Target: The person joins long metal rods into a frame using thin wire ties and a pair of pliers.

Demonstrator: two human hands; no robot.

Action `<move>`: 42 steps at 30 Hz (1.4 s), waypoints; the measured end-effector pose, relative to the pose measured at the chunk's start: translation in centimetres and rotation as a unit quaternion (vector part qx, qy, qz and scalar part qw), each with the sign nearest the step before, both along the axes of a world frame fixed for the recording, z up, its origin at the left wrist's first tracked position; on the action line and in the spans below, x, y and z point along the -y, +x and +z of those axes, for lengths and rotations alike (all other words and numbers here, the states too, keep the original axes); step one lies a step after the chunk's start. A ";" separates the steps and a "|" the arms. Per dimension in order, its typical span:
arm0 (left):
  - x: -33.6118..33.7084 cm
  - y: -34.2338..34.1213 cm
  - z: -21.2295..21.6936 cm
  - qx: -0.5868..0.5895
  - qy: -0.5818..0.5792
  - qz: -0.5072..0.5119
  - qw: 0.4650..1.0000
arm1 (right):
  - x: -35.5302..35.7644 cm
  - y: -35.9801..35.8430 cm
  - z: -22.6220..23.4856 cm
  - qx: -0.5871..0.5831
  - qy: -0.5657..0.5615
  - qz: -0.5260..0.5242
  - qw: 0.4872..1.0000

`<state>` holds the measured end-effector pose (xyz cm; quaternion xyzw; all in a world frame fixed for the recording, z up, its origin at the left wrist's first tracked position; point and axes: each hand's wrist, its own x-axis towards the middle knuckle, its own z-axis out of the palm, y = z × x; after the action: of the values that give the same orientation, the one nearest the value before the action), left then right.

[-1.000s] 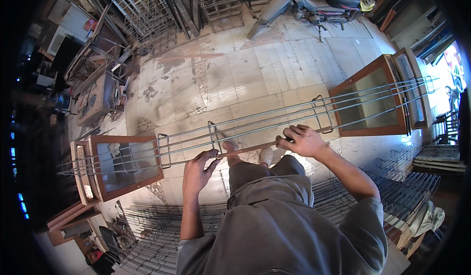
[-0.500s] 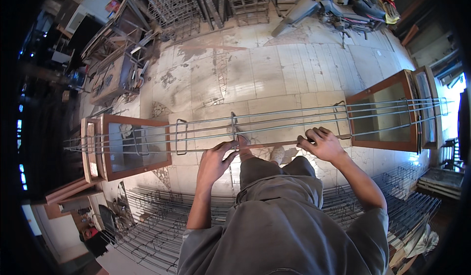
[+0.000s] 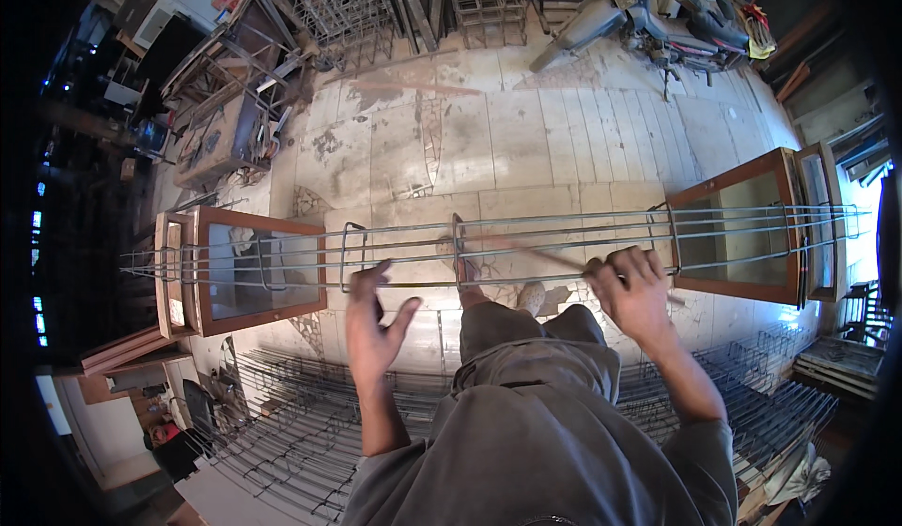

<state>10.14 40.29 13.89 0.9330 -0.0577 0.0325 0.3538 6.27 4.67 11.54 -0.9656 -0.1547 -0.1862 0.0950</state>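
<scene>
A long rebar cage [image 3: 526, 244] of thin steel bars and square stirrups lies level across two glazed wooden frames, one at the left [image 3: 202, 315] and one at the right [image 3: 780, 291]. My right hand [image 3: 634, 291] is closed around the cage's near bar, beside a stirrup; a thin rod [image 3: 545, 255] slants toward it. Just below the near bar, my left hand [image 3: 376, 324] hovers with its fingers spread, holding nothing. A single stirrup [image 3: 458, 244] stands between the hands. My feet show under the cage.
Piles of steel mesh and bent bars [image 3: 282, 432] cover the floor beside my legs, left and right. Wire racks [image 3: 348, 0] and wooden clutter [image 3: 225, 131] line the back left. A motorbike [image 3: 676, 9] stands at the back right on the tiled floor.
My left hand has come off the cage's near bar and opened. The right hand has stayed gripped on the bar. The view has shifted slightly.
</scene>
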 end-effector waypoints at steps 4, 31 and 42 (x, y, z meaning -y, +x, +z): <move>-0.3 -3.9 0.2 0.092 -0.256 0.104 0.957 | -1.5 -1.2 -0.4 -0.060 0.142 -0.226 0.962; 7.5 -8.6 -0.6 -0.202 -0.324 -0.187 0.905 | -12.5 -5.9 5.6 -0.117 0.598 0.061 0.791; 4.8 -3.3 2.1 -0.059 -0.614 -0.256 0.744 | -18.3 -5.6 8.0 -0.092 0.672 0.065 0.732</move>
<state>6.85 35.49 16.02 0.4642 -0.2414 -0.0863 0.8478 0.64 22.93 19.52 -0.6504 -0.0425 -0.1452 0.7444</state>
